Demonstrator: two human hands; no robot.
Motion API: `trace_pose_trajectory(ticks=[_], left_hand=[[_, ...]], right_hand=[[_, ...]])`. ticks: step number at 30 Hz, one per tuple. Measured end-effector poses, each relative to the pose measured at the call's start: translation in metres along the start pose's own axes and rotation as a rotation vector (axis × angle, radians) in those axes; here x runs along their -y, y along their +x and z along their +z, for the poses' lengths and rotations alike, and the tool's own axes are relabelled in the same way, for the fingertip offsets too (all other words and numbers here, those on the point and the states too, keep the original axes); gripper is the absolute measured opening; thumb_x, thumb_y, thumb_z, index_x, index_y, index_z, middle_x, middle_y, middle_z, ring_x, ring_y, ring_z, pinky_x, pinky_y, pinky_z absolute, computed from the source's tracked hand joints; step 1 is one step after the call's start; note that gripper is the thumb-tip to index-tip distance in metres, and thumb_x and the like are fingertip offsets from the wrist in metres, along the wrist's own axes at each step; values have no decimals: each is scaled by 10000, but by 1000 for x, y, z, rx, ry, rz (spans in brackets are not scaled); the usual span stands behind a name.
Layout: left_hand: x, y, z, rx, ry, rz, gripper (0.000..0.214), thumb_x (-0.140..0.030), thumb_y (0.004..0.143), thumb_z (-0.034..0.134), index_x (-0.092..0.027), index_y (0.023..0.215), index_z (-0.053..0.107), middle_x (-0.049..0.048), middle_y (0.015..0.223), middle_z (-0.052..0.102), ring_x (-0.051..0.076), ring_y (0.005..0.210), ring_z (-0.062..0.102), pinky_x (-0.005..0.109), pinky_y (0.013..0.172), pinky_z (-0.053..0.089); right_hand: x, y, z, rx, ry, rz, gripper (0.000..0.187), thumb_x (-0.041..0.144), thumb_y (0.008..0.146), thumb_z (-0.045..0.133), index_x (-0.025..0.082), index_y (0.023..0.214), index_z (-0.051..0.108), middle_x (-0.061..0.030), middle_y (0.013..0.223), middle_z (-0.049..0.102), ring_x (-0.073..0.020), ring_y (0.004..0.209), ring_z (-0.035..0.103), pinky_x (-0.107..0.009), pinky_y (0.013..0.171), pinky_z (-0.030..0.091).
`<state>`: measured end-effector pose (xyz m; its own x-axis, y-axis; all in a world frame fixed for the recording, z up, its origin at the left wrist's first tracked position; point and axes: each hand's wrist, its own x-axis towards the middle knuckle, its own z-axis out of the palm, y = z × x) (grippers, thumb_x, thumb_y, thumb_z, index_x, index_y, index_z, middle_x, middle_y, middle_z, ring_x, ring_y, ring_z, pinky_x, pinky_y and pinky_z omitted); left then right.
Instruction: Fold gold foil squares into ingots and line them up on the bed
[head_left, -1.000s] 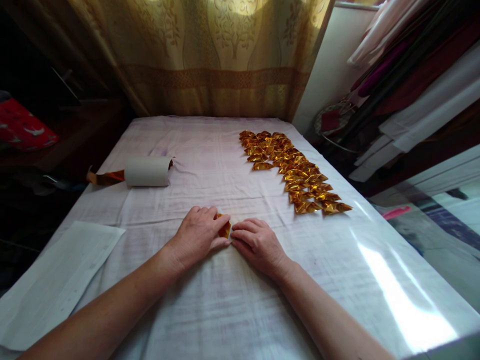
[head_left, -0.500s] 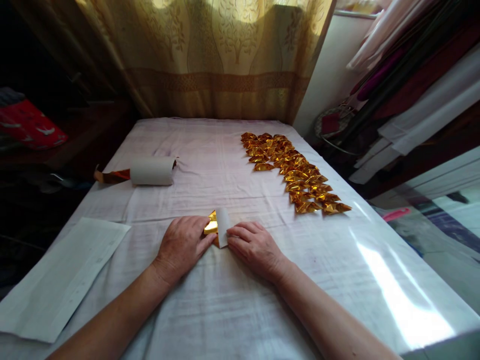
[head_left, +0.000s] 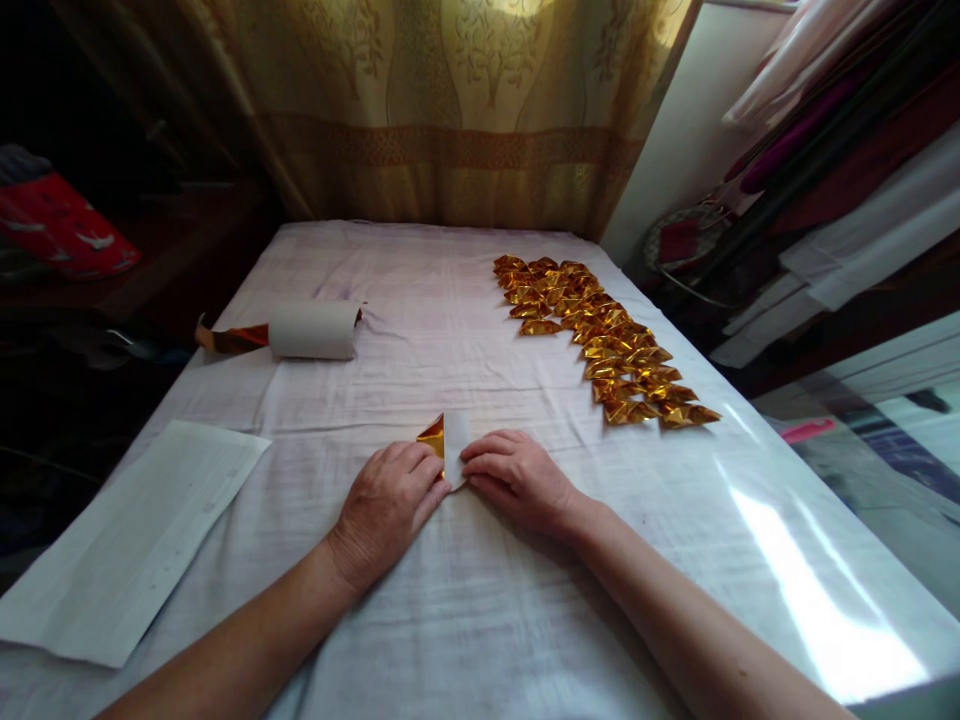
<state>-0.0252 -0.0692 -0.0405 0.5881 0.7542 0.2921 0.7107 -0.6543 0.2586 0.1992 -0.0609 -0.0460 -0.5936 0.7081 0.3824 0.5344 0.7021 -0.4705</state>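
A small piece of gold foil paper (head_left: 444,443) with a white back lies on the white cloth between my hands, partly folded with a white flap standing up. My left hand (head_left: 386,505) presses on its left side, fingers together and flat on the gold part. My right hand (head_left: 521,480) pinches its right edge with curled fingers. A long row of several folded gold foil pieces (head_left: 604,340) lies on the cloth at the right.
A roll of white-backed foil (head_left: 313,329) with a gold-red tail lies at the left. A white paper sheet (head_left: 124,540) hangs over the near left edge. A clear plastic cover (head_left: 795,560) shines at the right. Curtain behind; stacked fabric at right.
The gold piece, mostly hidden under my fingers a second ago, now shows an unfolded white flap. My hands shifted slightly; the view moved a little.
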Motion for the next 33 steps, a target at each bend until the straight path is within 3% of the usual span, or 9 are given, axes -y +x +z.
trace_pose_trajectory(ticks=[5,14,33], left_hand=[[-1,1,1,-6,-27,-18,92,-276,928,595,-196,884,599,36,905,643,215,893,586,365,821,457],[1,0,0,-17,-63,-16,89,-269,944,562,-199,895,589,36,918,647,213,908,579,363,835,450],[-5,5,3,12,6,-82,117,-282,904,611,-199,838,564,39,882,627,220,874,563,384,824,449]], right_hand=[[-5,9,6,-27,10,65,121,228,921,627,224,827,703,-33,977,729,-175,902,639,-343,842,450],[-2,10,20,-80,-22,195,56,234,879,678,219,825,684,-38,970,716,-190,921,621,-355,845,422],[7,12,20,-60,-63,257,99,261,831,735,217,861,651,-44,978,687,-215,925,595,-366,823,402]])
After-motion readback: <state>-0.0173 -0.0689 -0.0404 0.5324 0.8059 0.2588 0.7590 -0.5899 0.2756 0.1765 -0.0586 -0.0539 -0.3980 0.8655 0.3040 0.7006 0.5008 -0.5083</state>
